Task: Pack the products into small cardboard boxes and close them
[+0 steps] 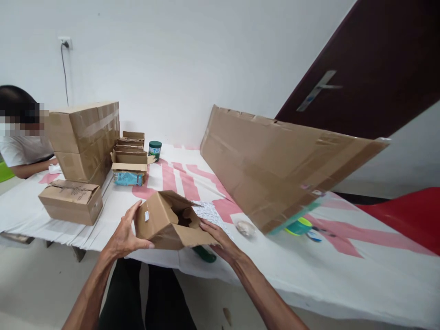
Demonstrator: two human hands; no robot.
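Observation:
Between my two hands, near the table's front edge, is a small brown cardboard box [156,222], tilted with its open end to the right. My left hand [124,233] grips the closed end, thumb along the bottom and fingers at the back. At the open end, my right hand [220,240] holds a flap with its fingers. The inside is dark, so its contents cannot be made out. Just under the box, partly hidden, lies a dark green object [206,255]. A patterned white sheet [215,215] shows behind the box.
A closed carton [70,204] and stacked taped cartons [84,137] stand left, beside a seated person [25,137]. Open boxes [129,167] and a green-lidded tub [155,150] are behind. A large cardboard panel [275,165] leans right, near a green tape roll [299,226] and clear tape [245,228].

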